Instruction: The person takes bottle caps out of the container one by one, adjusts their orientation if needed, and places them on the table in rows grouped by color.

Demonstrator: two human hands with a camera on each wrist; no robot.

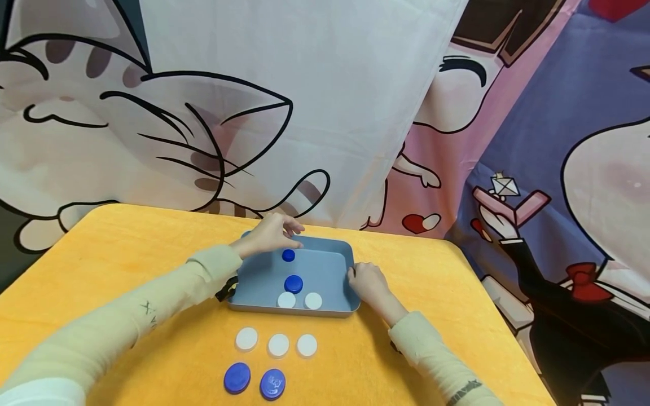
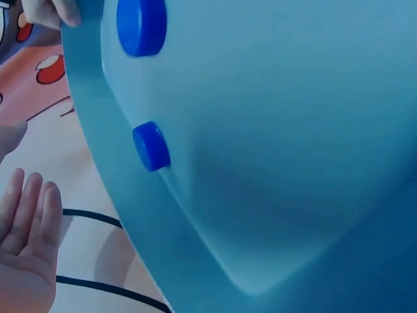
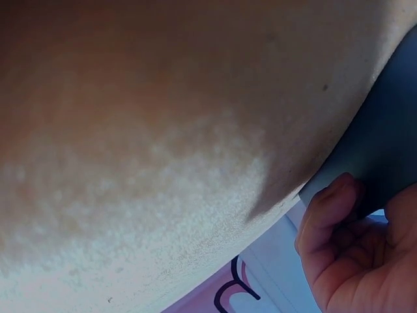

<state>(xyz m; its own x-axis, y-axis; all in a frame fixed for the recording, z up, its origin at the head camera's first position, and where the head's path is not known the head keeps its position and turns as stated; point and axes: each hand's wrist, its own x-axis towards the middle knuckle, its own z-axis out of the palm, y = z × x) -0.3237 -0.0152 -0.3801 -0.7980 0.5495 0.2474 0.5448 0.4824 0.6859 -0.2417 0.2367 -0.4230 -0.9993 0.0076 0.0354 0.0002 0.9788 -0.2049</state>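
A shallow blue-grey tray (image 1: 325, 265) lies on the table. My left hand (image 1: 271, 232) is over its far left part, fingers loosely bent and nothing between them; in the left wrist view the same hand (image 2: 29, 248) shows a bare palm beside the rim. With curled fingers my right hand (image 1: 369, 283) grips the tray's right wall, also seen in the right wrist view (image 3: 352, 254). Inside the tray are a small blue cap (image 1: 288, 255), a larger blue cap (image 1: 293, 283) and two white caps (image 1: 313, 300) near the front wall.
In front of the tray, three white caps (image 1: 278, 345) form a row on the yellow table (image 1: 406, 366). Two blue caps (image 1: 237, 378) lie nearer the front. A bit of blue (image 1: 246, 233) shows behind my left wrist. A printed cloth (image 1: 325, 113) hangs behind the table.
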